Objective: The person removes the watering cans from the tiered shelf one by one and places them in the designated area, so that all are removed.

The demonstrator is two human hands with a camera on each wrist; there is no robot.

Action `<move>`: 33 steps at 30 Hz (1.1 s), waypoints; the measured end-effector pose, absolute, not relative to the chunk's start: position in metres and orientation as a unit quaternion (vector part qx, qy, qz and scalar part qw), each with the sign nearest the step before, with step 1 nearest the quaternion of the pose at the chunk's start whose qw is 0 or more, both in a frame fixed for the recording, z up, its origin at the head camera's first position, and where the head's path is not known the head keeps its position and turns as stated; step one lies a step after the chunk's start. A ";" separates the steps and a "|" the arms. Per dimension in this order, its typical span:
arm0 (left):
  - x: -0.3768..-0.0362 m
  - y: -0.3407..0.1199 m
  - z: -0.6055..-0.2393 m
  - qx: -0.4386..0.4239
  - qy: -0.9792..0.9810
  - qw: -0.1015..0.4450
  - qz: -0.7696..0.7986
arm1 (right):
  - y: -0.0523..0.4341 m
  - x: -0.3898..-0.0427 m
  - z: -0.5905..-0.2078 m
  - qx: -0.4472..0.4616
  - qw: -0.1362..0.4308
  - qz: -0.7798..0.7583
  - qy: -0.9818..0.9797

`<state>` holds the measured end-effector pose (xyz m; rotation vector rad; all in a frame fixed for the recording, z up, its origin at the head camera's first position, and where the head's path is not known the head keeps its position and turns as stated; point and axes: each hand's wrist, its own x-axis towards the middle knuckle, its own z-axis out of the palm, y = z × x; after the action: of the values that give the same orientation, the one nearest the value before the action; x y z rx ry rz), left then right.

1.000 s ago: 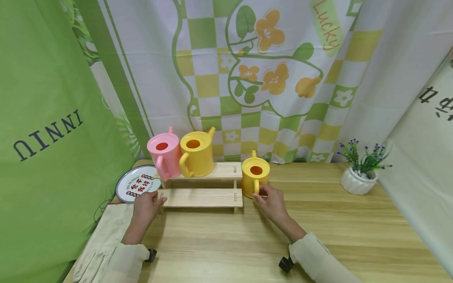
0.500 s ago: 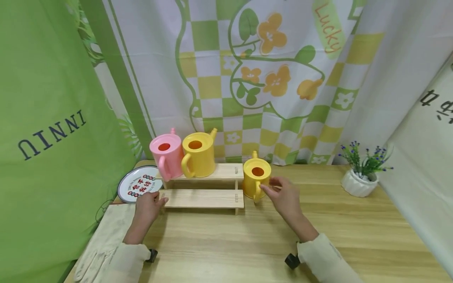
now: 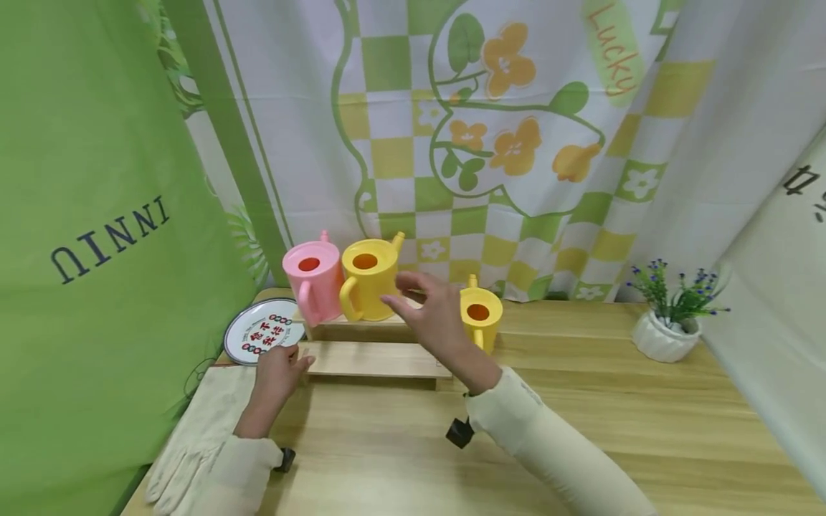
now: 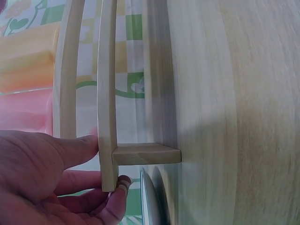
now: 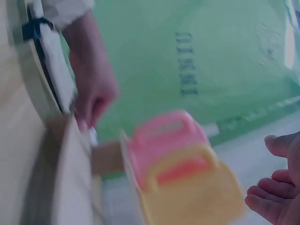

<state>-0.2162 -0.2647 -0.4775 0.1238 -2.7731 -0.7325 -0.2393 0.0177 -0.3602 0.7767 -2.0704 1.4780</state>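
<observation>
left hand point(image 3: 279, 367): pinches left end of wooden rack's lower step point(image 3: 374, 358), near tabletop's back-left corner; keep it braced | large yellow can point(image 3: 368, 279): upper step, beside pink can point(image 3: 314, 282) | right hand point(image 3: 429, 312): fingers spread, empty, nearing it; take the handle point(image 3: 348, 299), lift straight, clear of pink can | small yellow can point(image 3: 480, 319): on tabletop, right of rack

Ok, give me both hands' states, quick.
Left hand: gripping the end of the wooden shelf.
Right hand: open, holding nothing, beside the yellow can.
</observation>
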 end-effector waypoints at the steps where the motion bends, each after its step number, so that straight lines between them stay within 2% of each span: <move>1: -0.216 -0.265 -0.477 0.041 -0.957 0.140 -0.252 | 0.007 -0.240 -0.362 0.286 0.226 0.534 -0.763; 6: -0.216 -0.263 -0.475 0.047 -0.958 0.141 -0.246 | -0.030 -0.246 -0.378 0.283 0.189 0.515 -0.787; 12: -0.217 -0.260 -0.473 0.053 -0.957 0.137 -0.250 | -0.053 -0.254 -0.387 0.272 0.210 0.497 -0.797; 20: -0.216 -0.263 -0.475 0.043 -0.956 0.164 -0.240 | -0.072 -0.258 -0.393 0.232 0.194 0.497 -0.813; 25: -0.217 -0.262 -0.474 0.053 -0.957 0.151 -0.242 | -0.076 -0.260 -0.396 0.210 0.186 0.502 -0.818; 33: -0.218 -0.265 -0.477 0.059 -0.958 0.140 -0.244 | -0.079 -0.265 -0.402 0.213 0.204 0.486 -0.823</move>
<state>-0.2175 -0.2651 -0.4772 0.1710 -2.7665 -0.7055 -0.2650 -0.0793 -0.4016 0.5948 -2.2948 1.3548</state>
